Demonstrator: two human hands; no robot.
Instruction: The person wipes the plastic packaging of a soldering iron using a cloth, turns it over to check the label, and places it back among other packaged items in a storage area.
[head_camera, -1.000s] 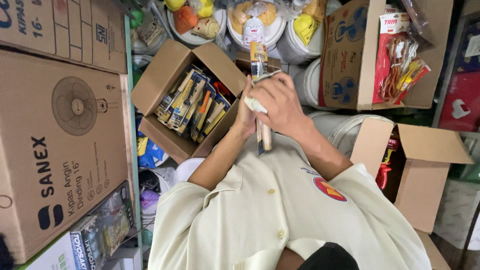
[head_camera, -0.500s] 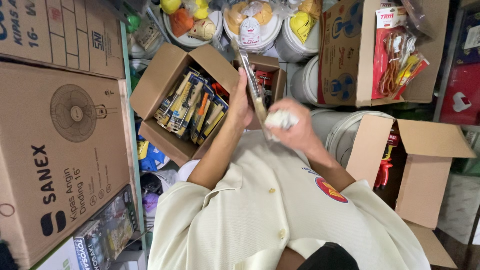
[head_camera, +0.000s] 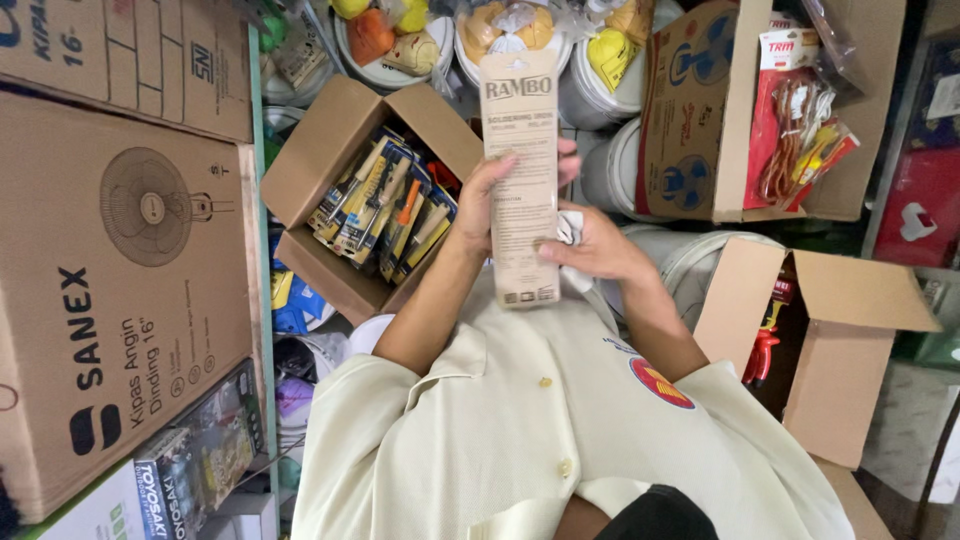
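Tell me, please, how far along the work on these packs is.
Done: carded tool packs already fill the open box. In hand: the left hand holds one beige pack, the right hand presses a white cloth against it. Left: that pack is not yet boxed; others unclear.

Tan printed card pack (head_camera: 520, 180), white cloth (head_camera: 571, 228), cream shirt (head_camera: 520, 440) with red-yellow round badge (head_camera: 661, 383), brown cartons (head_camera: 340, 150).

Card pack (head_camera: 520, 180) hides left hand (head_camera: 490, 205) palm; white cloth (head_camera: 570, 228) mostly hidden behind it.
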